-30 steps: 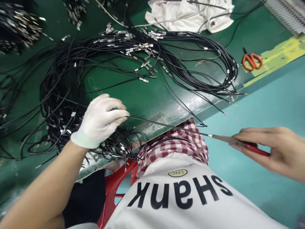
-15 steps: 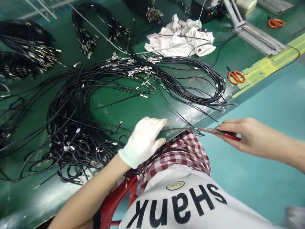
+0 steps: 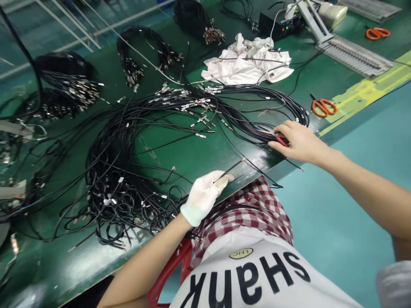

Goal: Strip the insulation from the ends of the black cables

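My left hand point(image 3: 205, 193), in a white glove, pinches a black wire point(image 3: 235, 165) whose stripped end sticks up past my fingertips near the table's front edge. My bare right hand point(image 3: 297, 140) is closed on a red-handled tool point(image 3: 281, 139), its tip among the black wires point(image 3: 276, 112) at the table's right edge. A big tangle of black wires point(image 3: 109, 188) lies left of my gloved hand. Loose wire ends with metal terminals point(image 3: 195, 107) are spread across the middle of the green table point(image 3: 199, 149).
A crumpled white cloth point(image 3: 247, 64) lies at the back. Orange scissors point(image 3: 323, 106) rest near the yellow tape; another orange pair point(image 3: 376, 32) is far right. A black box point(image 3: 278, 23) and a metal rack point(image 3: 353, 52) stand behind. Bundled wires point(image 3: 70, 87) lie back left.
My right hand has let go of the wire's end and moved up onto the table with the tool. My left hand slid right along the wire to its stripped tip.
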### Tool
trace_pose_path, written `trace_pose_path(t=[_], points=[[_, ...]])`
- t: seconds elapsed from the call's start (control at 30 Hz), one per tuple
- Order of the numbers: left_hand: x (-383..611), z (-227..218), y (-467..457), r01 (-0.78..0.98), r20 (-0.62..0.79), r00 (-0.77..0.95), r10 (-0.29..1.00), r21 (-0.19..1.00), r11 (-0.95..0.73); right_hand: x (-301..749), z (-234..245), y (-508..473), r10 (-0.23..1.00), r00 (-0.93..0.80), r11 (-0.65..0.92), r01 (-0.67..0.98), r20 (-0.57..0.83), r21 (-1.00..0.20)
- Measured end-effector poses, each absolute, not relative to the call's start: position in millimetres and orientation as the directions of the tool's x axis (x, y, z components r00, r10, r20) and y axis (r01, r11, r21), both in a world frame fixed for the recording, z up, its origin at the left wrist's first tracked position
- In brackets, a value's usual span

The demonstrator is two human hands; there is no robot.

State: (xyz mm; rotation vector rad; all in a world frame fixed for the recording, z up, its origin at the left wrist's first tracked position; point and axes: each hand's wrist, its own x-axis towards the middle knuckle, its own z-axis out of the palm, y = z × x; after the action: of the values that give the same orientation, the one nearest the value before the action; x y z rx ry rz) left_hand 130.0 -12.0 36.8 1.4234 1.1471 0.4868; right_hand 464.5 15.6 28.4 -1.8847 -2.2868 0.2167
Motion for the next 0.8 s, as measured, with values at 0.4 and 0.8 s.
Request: trace_pose_path(t=[0.4,0.8], points=[[115.5,26.7,-8.7,0.056,-0.3,0.486,0.821,0.948,0.314,410.3,14.5,31.2,0.947,-0.19,0.302,0.805,0.26,-0.51],[24.1,40.9,11.0,0.871,0.269,0.209,0.94,0.386,-0.304,352.6,15.6,30.0,0.998,0.026,-0.065,0.23,-0.061,-0.971]])
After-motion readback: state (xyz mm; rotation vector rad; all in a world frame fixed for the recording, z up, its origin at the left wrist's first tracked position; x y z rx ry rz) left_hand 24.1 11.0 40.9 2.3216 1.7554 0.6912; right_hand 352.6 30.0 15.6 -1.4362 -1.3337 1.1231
